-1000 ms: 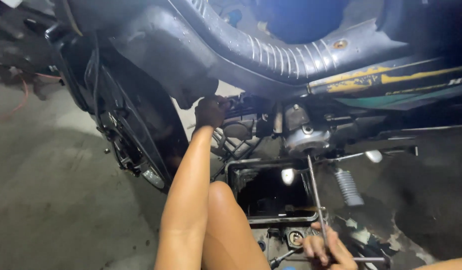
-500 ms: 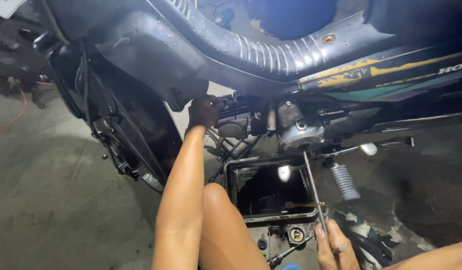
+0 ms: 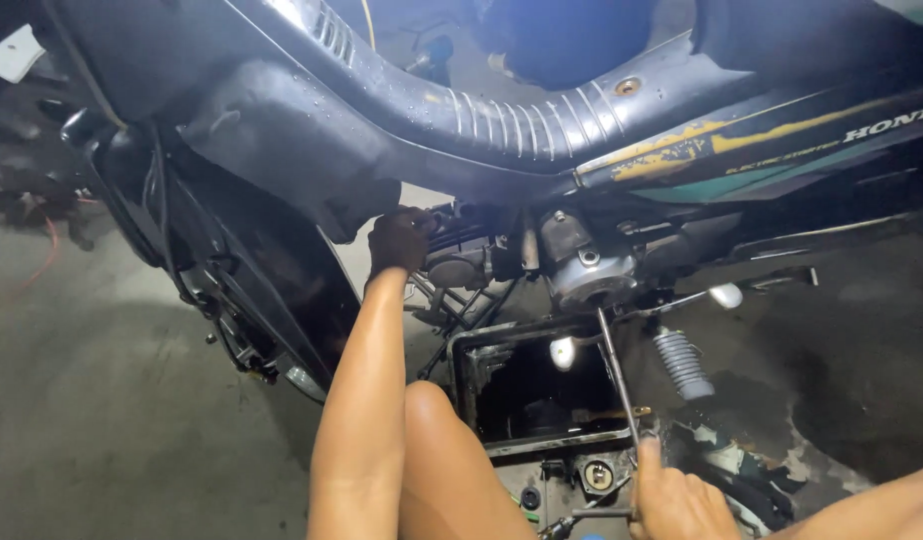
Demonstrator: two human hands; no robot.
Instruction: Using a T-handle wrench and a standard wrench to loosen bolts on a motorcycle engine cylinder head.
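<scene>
Grey, oil-stained concrete floor point(image 3: 102, 440) lies under everything, and we take the engine point(image 3: 582, 265) as our landmark. Nearest to us, below the engine and at the bottom edge of the view, our right hand point(image 3: 677, 500) is closed round the handle end of a long T-handle wrench point(image 3: 617, 375), whose thin shaft runs upward from the fist to the underside of the engine. Between that hand and the engine a black drain tray point(image 3: 462, 385) sits on the floor, its inside dark. Our bare knee point(image 3: 432, 440) rises just left of the tray. Farther off, our left arm stretches up and away, and the left hand point(image 3: 400, 240), dark with grease or gloved, is curled against parts just left of the engine; what it grips we cannot tell. A coil spring point(image 3: 680, 362) hangs right of the engine, and the motorcycle body point(image 3: 502, 120) arches over it all. We judge that a fastener under the engine is being turned; the next move calls for keeping the shaft in line with the fastener while the left hand steadies.
</scene>
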